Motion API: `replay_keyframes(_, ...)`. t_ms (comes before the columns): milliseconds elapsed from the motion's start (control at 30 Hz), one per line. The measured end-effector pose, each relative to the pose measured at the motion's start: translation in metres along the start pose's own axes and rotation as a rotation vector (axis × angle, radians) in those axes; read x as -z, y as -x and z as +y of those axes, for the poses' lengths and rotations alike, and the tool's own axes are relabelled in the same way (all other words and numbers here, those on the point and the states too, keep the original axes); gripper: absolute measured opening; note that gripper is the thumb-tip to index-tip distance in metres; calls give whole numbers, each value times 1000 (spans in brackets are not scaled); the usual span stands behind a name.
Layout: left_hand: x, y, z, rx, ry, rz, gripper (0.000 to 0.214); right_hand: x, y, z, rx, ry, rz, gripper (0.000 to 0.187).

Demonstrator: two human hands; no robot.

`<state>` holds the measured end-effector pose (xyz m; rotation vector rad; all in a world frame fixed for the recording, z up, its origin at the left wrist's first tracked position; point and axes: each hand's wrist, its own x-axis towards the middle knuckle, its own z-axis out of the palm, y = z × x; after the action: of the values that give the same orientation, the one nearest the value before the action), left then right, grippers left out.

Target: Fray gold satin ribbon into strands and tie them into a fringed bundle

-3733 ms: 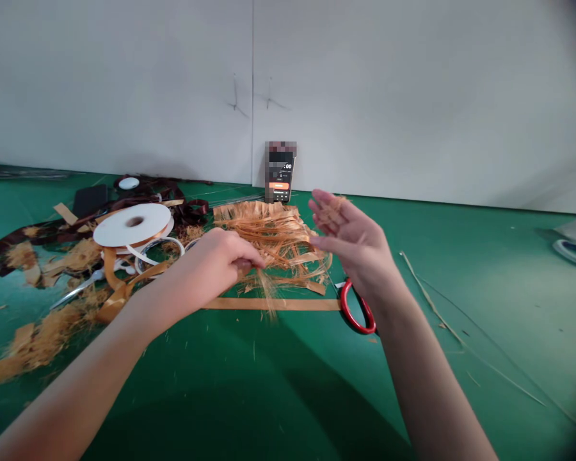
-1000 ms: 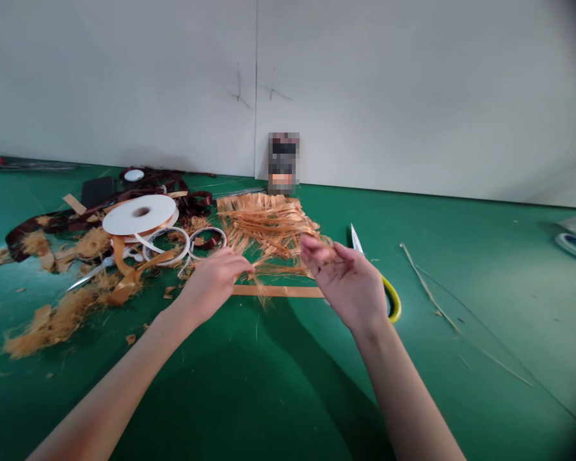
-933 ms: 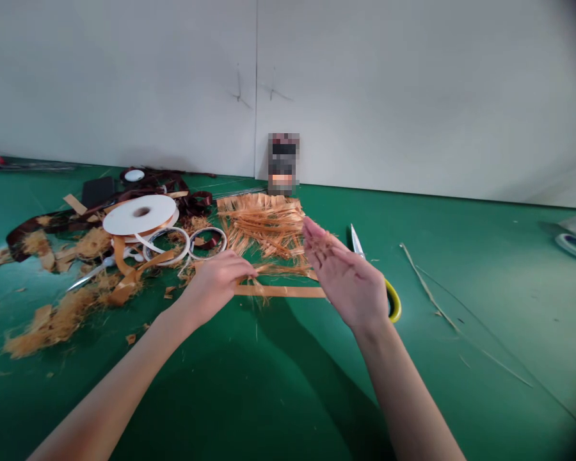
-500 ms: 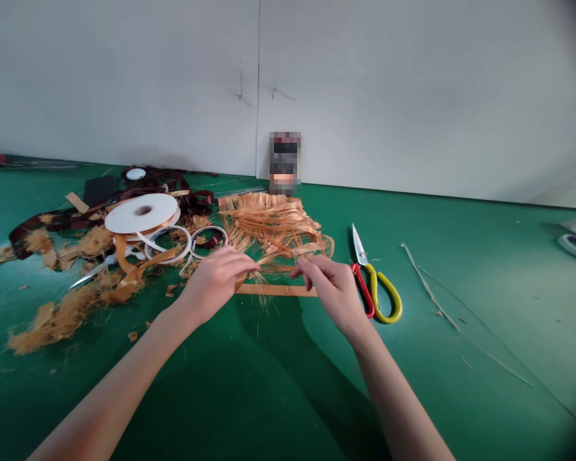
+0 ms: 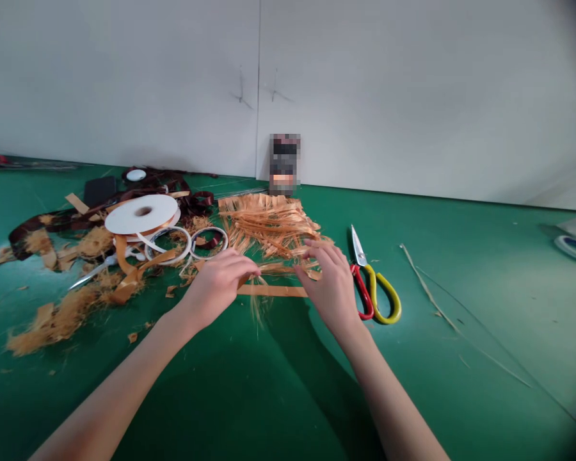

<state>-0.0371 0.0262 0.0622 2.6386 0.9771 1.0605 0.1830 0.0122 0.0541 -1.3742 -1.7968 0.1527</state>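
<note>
My left hand (image 5: 219, 286) is curled at the lower edge of an orange fibre fringe (image 5: 266, 227), pinching a few strands, and a thin tuft hangs below it. My right hand (image 5: 329, 285) rests to the right, with spread fingers touching the fringe's lower right corner. A flat orange strip (image 5: 272, 291) runs beneath the fringe, partly hidden by both hands.
Left of the hands lie a white tape roll (image 5: 141, 214), white rings (image 5: 168, 244), silver scissors (image 5: 100, 270), dark ribbon (image 5: 52, 224) and loose fibre (image 5: 52, 326). Red-and-yellow-handled scissors (image 5: 370, 288) lie right of my right hand. A blurred phone (image 5: 284, 165) leans against the wall.
My right hand has gone from pinching strands to lying with fingers spread on the fringe's corner. My left hand stays at the lower edge, and the view has barely shifted.
</note>
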Motion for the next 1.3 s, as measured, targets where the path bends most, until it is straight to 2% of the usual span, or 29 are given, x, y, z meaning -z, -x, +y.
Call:
replay_keyframes(67,0,2,-3,-12,-32,11,22,4,-1,-3,-57,0,64,22)
replay_keyframes(133,-1,4,-5,-13,-51,12,24,9,-2,-8,-208,-168,64,36)
replay_keyframes(267,-4,7,-6,-20,-50,-29,27,18,-5,-12,-544,-878,-145,48)
replay_keyframes(333,-5,8,-6,-24,-43,-54,29,20,-6,-10,-565,-1177,-191,45)
replay_keyframes(400,-6,9,-6,-26,-29,-69,31,20,-7,-5,-494,-1316,-171,36)
replay_keyframes(433,-7,9,-6,-27,-22,-72,32,18,-7,-3,-443,-1309,-165,34)
replay_keyframes(500,-7,9,-6,-30,-21,-68,33,14,-5,0,-353,-1120,-180,45)
replay_keyframes(567,-6,10,-6,-41,-47,-50,34,9,-2,0,-263,-764,-193,55)
replay_keyframes(600,-5,10,-7,-52,-70,-43,35,7,-1,0,-214,-572,-188,53)
replay_keyframes(667,-2,9,-8,-73,-123,-38,38,4,1,-4,-123,-249,-170,31)
replay_keyframes(733,1,9,-9,-89,-163,-36,39,5,1,-9,-80,-82,-186,6)
replay_keyframes(800,2,8,-9,-99,-180,-26,39,10,0,-15,-114,-127,-284,19)
replay_keyframes(833,3,8,-8,-103,-180,-21,39,13,-1,-18,-148,-243,-379,24)
replay_keyframes(933,2,6,-5,-112,-154,-9,37,22,-2,-22,-243,-823,-651,28)
replay_keyframes(1000,1,6,-2,-100,-133,-11,38,25,-3,-22,-253,-1153,-655,33)
replay_keyframes(1067,1,6,-1,-86,-139,-20,40,26,-3,-19,-237,-1302,-525,47)
replay_keyframes(1167,0,6,-2,-87,-163,-43,38,25,-4,-15,-213,-1245,-349,62)
replay_keyframes(1233,0,6,-3,-75,-143,-49,36,21,-3,-12,-197,-1012,-298,68)
replay_keyframes(1300,0,6,-3,-50,-105,-38,35,15,-1,-8,-140,-665,-270,72)
